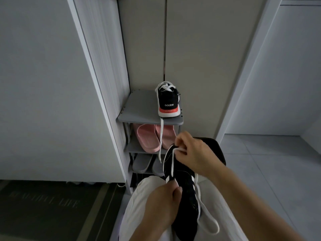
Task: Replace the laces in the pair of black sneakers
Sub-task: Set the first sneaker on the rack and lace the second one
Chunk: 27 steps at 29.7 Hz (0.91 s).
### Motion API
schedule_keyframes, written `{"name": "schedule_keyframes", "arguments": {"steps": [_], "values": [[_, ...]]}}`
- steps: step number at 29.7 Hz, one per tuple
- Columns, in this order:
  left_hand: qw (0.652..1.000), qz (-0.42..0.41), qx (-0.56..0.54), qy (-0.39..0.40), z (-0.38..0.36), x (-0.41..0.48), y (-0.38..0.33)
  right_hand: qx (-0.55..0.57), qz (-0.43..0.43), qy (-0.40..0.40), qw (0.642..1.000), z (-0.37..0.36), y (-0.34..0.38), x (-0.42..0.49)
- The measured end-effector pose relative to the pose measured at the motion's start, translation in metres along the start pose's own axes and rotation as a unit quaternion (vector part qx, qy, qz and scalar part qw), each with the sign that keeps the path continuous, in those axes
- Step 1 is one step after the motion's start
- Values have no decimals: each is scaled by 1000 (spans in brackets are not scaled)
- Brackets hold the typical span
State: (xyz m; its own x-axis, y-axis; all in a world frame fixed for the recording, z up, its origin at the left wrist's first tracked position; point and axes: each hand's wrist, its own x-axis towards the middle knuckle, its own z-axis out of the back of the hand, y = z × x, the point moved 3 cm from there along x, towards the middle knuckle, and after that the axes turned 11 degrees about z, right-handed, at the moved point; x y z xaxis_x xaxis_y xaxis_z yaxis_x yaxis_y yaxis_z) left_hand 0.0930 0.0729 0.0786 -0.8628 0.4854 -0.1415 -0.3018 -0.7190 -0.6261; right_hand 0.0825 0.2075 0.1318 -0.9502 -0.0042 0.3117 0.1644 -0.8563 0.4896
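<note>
While one sneaker (168, 101) stands loosely laced atop the rack (139, 110), the other sneaker (184, 192) lies before the rack on the lap (144, 188), left hand (161, 204) gripping it, right fingers (181, 142) pinching its slack lace (172, 164), likely about half done.

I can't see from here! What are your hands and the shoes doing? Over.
Left hand grips sneaker on lap. Right hand pinches white lace. Other sneaker on rack, lace dangling. Nothing blocking.

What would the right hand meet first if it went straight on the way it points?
Past the right hand, probably the loose lace hanging off the rack sneaker, then the pink slippers; depth is unclear.
</note>
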Motion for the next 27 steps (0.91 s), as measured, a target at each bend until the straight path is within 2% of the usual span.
{"name": "schedule_keyframes", "arguments": {"steps": [2,4,7,8,9,11,13,14,15,17,19,21,23,25,27], "values": [[998,-2,42,44,-9,-3,-6,35,-3,68,997,3,6,20],[994,-18,58,91,-19,-8,-11,20,-10,130,991,0,9,30],[974,3,35,225,-27,-15,-8,64,-26,182,981,-3,9,31],[969,10,36,244,-25,-14,-2,88,-32,192,977,-3,9,28],[973,20,38,226,-20,-9,4,105,-35,198,974,-3,8,25],[994,48,23,98,-3,10,18,132,-38,195,971,-1,6,16],[994,42,-97,-30,12,27,22,179,-43,175,967,1,5,10],[989,17,-135,-54,16,35,17,197,-43,164,966,2,5,9],[988,-22,-143,-54,16,43,10,209,-41,153,965,4,4,9],[991,-69,-87,-68,13,55,-2,215,-43,132,967,7,2,10],[989,-59,-51,-127,14,64,-3,183,-70,141,971,10,-8,7],[983,-32,-74,-163,15,68,9,104,-98,194,970,16,-26,-2],[986,-8,-89,-139,10,71,23,77,-127,223,963,27,-44,-9],[990,5,-85,-110,1,70,30,44,-138,199,969,42,-50,-6],[986,7,-90,-140,-2,70,28,-40,-109,175,978,55,-44,7]]}}
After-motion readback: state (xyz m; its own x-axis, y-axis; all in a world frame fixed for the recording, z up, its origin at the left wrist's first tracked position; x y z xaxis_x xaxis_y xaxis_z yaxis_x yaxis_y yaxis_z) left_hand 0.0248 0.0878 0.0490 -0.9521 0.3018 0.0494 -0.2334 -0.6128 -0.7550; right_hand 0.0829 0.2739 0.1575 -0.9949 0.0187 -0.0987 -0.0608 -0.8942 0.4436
